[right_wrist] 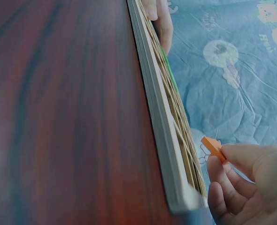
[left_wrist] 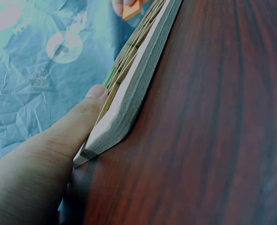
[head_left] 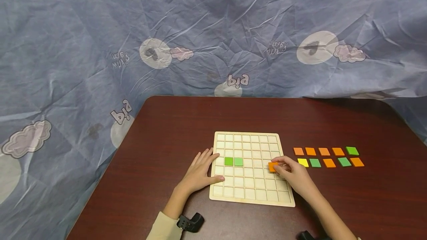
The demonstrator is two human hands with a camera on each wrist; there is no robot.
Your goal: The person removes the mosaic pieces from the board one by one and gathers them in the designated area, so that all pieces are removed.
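A pale wooden grid board [head_left: 251, 194] lies on the table. Two square tiles, a green tile [head_left: 228, 161] and a lighter green tile [head_left: 238, 162], sit side by side in its cells near the left. My left hand [head_left: 198, 171] rests on the board's left edge, fingers spread; in the left wrist view its thumb [left_wrist: 97, 92] touches the rim. Above the board's right part, my right hand [head_left: 293, 173] pinches an orange tile [head_left: 272, 167] between thumb and fingers. The right wrist view shows that orange tile [right_wrist: 213, 148] raised clear of the board.
Right of the board, loose tiles lie in two rows on the dark wooden table [head_left: 180, 121], among them a yellow tile [head_left: 303, 162], a green tile [head_left: 351, 150] and several orange ones. A patterned blue-grey cloth [head_left: 213, 21] hangs behind the table.
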